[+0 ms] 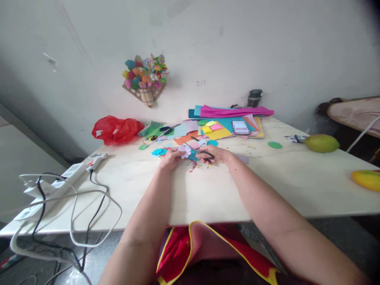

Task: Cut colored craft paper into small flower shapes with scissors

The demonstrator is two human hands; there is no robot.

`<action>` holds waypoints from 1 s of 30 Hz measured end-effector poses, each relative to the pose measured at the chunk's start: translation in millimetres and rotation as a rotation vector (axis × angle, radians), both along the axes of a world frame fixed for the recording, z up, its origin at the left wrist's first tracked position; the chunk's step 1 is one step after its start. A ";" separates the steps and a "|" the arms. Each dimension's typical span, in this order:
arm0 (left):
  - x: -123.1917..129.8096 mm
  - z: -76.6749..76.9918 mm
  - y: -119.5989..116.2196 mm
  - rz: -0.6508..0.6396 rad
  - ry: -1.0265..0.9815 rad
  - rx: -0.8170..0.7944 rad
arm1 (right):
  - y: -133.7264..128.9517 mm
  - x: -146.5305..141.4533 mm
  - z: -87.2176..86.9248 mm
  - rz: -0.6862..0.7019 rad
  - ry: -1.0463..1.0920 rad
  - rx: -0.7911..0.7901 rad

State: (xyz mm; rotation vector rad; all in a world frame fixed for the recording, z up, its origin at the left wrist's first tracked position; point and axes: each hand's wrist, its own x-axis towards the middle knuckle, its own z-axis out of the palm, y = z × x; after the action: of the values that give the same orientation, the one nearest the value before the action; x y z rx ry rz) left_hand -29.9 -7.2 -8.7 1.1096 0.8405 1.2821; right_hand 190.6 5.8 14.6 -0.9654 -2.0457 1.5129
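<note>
Between the fingers of my left hand (pixel 170 159) is a pale lilac paper flower (pixel 185 151) with a scalloped edge. My right hand (pixel 216 153) grips a pair of scissors (pixel 208 156) by dark handles, the blades pointing left toward the flower. Whether the blades touch the paper I cannot tell. Under and between the hands lie a blue paper piece (pixel 192 155) and tiny coloured paper scraps (pixel 199 166). Bright blue paper flowers (pixel 159 152) rest just left of my left hand. A lilac paper circle (pixel 242 158) lies right of my right wrist.
Behind the hands spread coloured paper sheets (pixel 225 132), with a second pair of scissors (pixel 166 129). A red plastic bag (pixel 116 130) sits back left. A power strip (pixel 53 190) with trailing cables lies left. Rightward are a green mango (pixel 322 143) and a yellow fruit (pixel 366 180).
</note>
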 end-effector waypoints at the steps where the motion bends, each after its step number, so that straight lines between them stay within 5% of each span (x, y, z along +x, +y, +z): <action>1: 0.0 0.3 -0.3 -0.006 0.008 -0.001 | 1.3 0.4 -1.0 0.011 0.003 -0.003; 30: -2.3 0.0 -2.2 -0.113 0.038 -0.023 | -0.7 3.2 1.2 0.061 -0.023 -0.065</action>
State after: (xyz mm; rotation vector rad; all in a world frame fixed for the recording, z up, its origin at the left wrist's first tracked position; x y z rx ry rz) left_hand -32.3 -9.4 -8.7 1.1506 0.8076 1.1584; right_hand 193.8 5.2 15.8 -0.9565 -2.0708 1.6157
